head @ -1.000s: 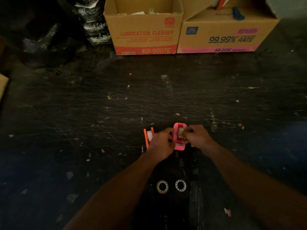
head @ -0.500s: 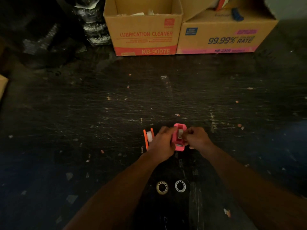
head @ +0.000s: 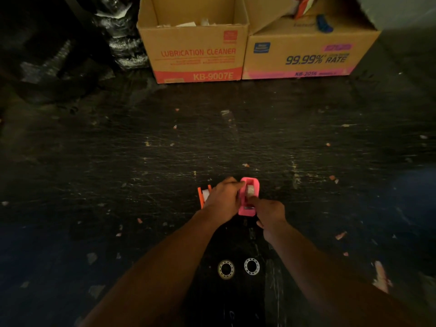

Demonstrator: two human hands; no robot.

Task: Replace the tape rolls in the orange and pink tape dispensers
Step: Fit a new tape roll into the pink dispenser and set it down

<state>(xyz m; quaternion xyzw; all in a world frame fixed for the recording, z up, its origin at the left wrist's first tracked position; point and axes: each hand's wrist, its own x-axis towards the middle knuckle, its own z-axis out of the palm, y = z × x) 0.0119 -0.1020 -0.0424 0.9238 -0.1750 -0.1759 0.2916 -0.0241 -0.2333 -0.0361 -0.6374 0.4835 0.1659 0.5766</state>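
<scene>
The pink tape dispenser (head: pixel 249 199) stands on the dark scratched table, with a clear tape roll (head: pixel 250 190) seated in its open top. My left hand (head: pixel 224 200) grips the dispenser's left side. My right hand (head: pixel 269 212) is just behind the dispenser's near end, its index finger pressing on the tape by the cutter. The orange tape dispenser (head: pixel 204 195) stands left of my left hand, partly hidden by it, with a white roll inside. Two empty tape cores (head: pixel 226 269) (head: pixel 251 266) lie flat on the table between my forearms.
Two cardboard boxes stand at the table's far edge: an open one marked LUBRICATION CLEANER (head: pixel 195 50) and one marked 99.99% RATE (head: pixel 306 55). Black plastic-wrapped bundles (head: pixel 122 41) fill the far left. Small paper scraps dot the table.
My right hand has slid from the dispenser's right side toward me, to its near end, with one finger now on the tape. My left hand still holds the pink dispenser.
</scene>
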